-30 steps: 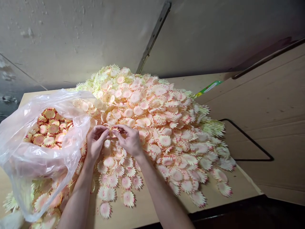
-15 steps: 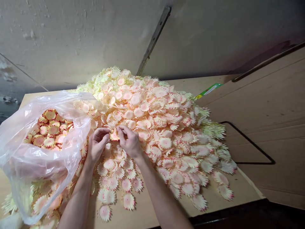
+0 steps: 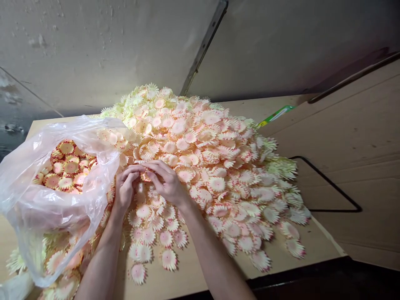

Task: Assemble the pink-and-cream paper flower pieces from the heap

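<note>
Pale wood-toned table [image 3: 184, 275] runs under everything, set against a grey wall. One flower [image 3: 146, 176], with a red-tipped edge, is on the near left side of the pile, held between the fingertips of both hands and largely covered by them. Left hand [image 3: 126, 185] is narrow, its fingers bent toward the thumb at the flower's left side. Right hand [image 3: 167, 183] is narrow too, thumb at the flower's right side, fingers reaching over toward the left fingertips; which fingers press hardest cannot be told.

Around and beyond the hands spreads the pile [image 3: 200, 143], cream and pink, greener at its far and right edges, covering much of the tabletop. Loose flowers [image 3: 138, 273] lie near, between the forearms. Left of the hands, a clear plastic bag [image 3: 18, 175] stands open, with smaller, redder flowers inside; more big ones lie near it, partly under its hanging edge.

At the far right, a green packet [image 3: 276, 116] sticks out from behind the pile. Brown cardboard [image 3: 353, 150] rises along the right side, a bent black rod [image 3: 331, 181] against it. Beyond the table, the wall [image 3: 109, 50] is stained and flaking at left, crossed by a slanting metal strip [image 3: 204, 48]. Near right, below the table edge, it is dark.
</note>
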Action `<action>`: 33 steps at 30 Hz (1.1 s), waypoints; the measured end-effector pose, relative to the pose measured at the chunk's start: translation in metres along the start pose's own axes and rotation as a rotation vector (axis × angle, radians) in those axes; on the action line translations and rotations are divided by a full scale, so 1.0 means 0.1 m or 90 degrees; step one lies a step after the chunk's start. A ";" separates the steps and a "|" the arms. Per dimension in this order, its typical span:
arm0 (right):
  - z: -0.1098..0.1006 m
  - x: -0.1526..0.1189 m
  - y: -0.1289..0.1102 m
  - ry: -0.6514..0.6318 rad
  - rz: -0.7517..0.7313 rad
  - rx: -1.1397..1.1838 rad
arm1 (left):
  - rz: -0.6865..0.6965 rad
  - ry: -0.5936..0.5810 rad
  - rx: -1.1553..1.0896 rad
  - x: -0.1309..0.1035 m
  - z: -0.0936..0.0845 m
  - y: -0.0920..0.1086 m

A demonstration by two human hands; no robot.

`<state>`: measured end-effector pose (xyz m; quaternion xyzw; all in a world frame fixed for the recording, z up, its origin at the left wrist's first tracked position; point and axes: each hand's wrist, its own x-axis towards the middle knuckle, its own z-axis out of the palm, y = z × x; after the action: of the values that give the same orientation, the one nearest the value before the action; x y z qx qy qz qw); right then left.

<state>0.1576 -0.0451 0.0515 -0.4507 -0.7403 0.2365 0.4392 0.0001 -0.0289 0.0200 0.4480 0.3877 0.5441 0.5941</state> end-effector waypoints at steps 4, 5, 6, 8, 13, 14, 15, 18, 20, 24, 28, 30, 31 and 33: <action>0.01 0.00 0.00 0.078 0.004 -0.009 | 0.020 -0.038 0.037 -0.02 0.01 0.01; 0.02 0.00 0.00 0.097 0.006 -0.011 | 0.022 -0.043 0.042 -0.03 0.01 0.02; 0.03 -0.01 -0.01 0.115 0.010 -0.012 | 0.024 -0.047 0.043 -0.03 0.02 0.02; 0.04 -0.01 -0.01 0.142 0.028 -0.002 | 0.030 -0.056 0.041 -0.03 0.03 0.03; 0.10 -0.04 0.00 0.215 0.133 0.064 | 0.043 -0.083 0.055 -0.01 0.05 0.06; 0.11 -0.04 0.00 0.231 0.149 0.072 | 0.045 -0.085 0.052 -0.01 0.06 0.06; 0.12 -0.04 -0.01 0.244 0.162 0.081 | 0.046 -0.086 0.048 -0.01 0.06 0.07; 0.15 -0.03 -0.07 0.279 0.188 0.134 | 0.038 -0.094 0.024 0.00 0.08 0.08; 0.17 -0.02 -0.12 0.310 0.193 0.172 | 0.010 -0.099 -0.013 0.00 0.09 0.09; 0.18 0.01 -0.13 0.341 0.198 0.241 | -0.096 -0.120 -0.089 -0.02 0.09 0.15; 0.04 0.05 0.01 0.369 0.202 0.353 | -0.181 -0.178 -0.133 -0.09 0.02 0.18; -0.04 0.06 0.05 0.409 0.173 0.391 | -0.216 -0.185 -0.152 -0.10 -0.02 0.17; -0.06 0.06 0.06 0.382 0.170 0.404 | -0.227 -0.172 -0.166 -0.10 -0.04 0.16; -0.07 0.04 0.02 0.259 0.173 0.420 | -0.218 -0.120 -0.198 -0.07 -0.05 0.14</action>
<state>0.1635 -0.0404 0.0549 -0.4171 -0.4565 0.4227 0.6625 -0.0095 -0.0350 0.0322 0.3275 0.3122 0.4443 0.7732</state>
